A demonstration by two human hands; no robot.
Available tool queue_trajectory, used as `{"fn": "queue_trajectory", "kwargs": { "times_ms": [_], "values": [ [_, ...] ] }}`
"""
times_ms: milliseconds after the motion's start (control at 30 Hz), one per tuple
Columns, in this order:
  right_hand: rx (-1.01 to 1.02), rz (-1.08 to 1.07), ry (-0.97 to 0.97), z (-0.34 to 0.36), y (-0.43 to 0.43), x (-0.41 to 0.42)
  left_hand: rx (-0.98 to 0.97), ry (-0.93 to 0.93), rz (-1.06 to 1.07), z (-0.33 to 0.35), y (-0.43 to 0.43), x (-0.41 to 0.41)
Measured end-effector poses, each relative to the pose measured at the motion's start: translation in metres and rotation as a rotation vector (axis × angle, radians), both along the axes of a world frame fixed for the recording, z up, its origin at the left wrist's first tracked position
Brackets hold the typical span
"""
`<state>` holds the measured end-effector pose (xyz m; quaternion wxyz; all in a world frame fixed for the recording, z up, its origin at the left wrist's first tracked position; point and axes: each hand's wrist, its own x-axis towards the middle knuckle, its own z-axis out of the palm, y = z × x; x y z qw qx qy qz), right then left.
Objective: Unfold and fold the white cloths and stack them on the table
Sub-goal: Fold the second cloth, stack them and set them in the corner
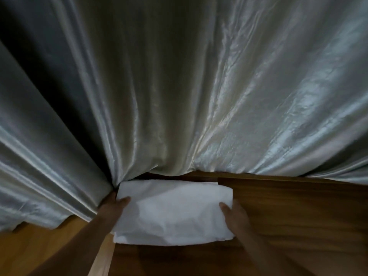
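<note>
One folded white cloth (171,212) — left hand (114,208), right hand (236,216) gripping its sides.

Dim — soft blur, bowed edges

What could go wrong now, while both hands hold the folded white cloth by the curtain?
The folded white cloth is close to the curtain, whose hem might catch under it. The left hand and right hand grip only its side edges, so the layers may slide out of line.
</note>
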<state>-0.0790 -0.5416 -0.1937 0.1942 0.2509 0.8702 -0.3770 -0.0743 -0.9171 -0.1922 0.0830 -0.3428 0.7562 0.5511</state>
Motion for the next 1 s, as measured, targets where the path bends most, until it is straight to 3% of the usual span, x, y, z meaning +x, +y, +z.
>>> {"fn": "queue_trajectory", "kwargs": {
  "times_ms": [233, 367, 533, 667, 800, 1000],
  "values": [
    [0.101, 0.067, 0.126, 0.001, -0.013, -0.004, 0.271, -0.002, 0.135, -0.016, -0.027, 0.006],
    [0.127, 0.110, 0.047, -0.005, -0.020, -0.004, -0.093, -0.157, 0.031, -0.024, -0.023, 0.011],
    [0.155, 0.053, 0.017, -0.011, -0.027, -0.005, -0.150, -0.156, -0.055, -0.021, -0.010, 0.014],
    [0.038, -0.047, -0.035, -0.013, -0.028, -0.008, -0.068, -0.140, -0.004, -0.017, -0.012, 0.016],
    [-0.184, -0.213, -0.190, -0.012, -0.021, -0.016, 0.169, -0.104, 0.091, -0.010, -0.019, 0.020],
    [-0.340, -0.205, -0.216, -0.011, -0.016, -0.008, 0.286, -0.089, 0.077, 0.000, -0.014, 0.028]
  ]
}}
